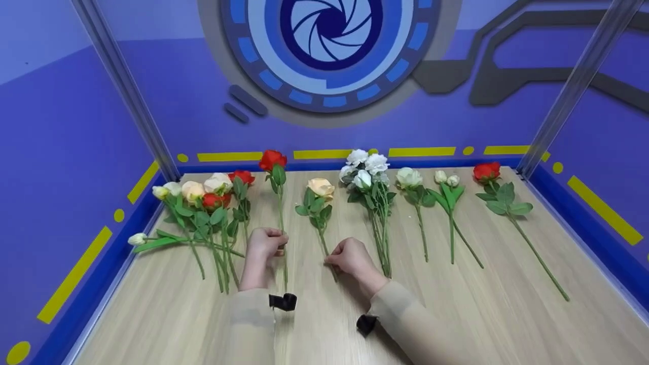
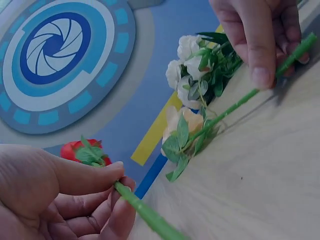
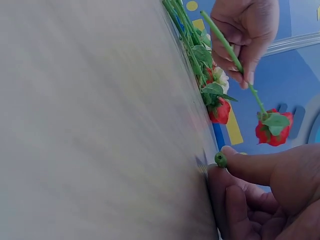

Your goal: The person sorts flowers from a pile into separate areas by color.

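Note:
My left hand (image 1: 262,246) pinches the green stem of a red rose (image 1: 273,159) between thumb and fingers. In the right wrist view that red rose (image 3: 274,128) is held up off the table, bloom pointing away. My right hand (image 1: 353,256) pinches the lower stem of a peach rose (image 1: 321,187), whose bloom lies toward the back of the table; the left wrist view shows its stem (image 2: 235,106) slanting up to the fingers. In the right wrist view, the cut stem end (image 3: 220,159) pokes out past the right thumb.
Left lies a pile of mixed flowers (image 1: 203,218), red, peach and white. Right of the peach rose are a white bunch (image 1: 372,177), a pale green rose (image 1: 409,178), white tulips (image 1: 448,192) and another red rose (image 1: 488,172). Blue walls (image 1: 177,101) enclose the wooden table (image 1: 314,329).

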Motion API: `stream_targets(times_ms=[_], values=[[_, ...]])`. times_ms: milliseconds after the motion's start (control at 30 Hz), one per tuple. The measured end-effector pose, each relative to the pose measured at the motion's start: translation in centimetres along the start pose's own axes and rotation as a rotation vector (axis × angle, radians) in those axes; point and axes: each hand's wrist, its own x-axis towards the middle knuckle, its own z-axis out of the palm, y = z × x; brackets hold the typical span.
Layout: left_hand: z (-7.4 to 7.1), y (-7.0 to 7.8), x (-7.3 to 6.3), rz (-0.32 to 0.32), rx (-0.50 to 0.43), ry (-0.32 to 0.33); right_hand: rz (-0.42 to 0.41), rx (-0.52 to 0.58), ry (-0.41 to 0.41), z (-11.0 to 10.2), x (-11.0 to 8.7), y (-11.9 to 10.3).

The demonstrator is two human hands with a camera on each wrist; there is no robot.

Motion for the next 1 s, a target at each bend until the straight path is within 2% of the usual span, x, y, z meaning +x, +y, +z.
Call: stream_targets(times_ms=[167,367,467,667,767,1000], values=[[1.1,0.1,-0.1,0.021,-0.035,-0.018,-0.02,-0.067,0.003,0.1,-0.1,0.0],[2.8,0.4,-0.3,0.038,-0.068,-0.03,-0.035,-0.082,0.018,0.1,-0.1,0.0],[3.7,0.5,-0.4,0.07,-0.081,-0.029,-0.07,0.007,0.011,0.1,-0.1,-0.1],[5.6,1.0,-0.8,0.147,-0.05,-0.055,-0.132,0.296,-0.141,-0.1,-0.7,-0.5],[6.5,1.1,-0.8,0.189,-0.03,-0.073,-0.165,0.328,-0.141,-0.4,-1.0,-0.5],[8.2,1.1,-0.9,0.255,-0.049,-0.071,-0.205,0.309,-0.105,-1.6,-1.3,0.0]])
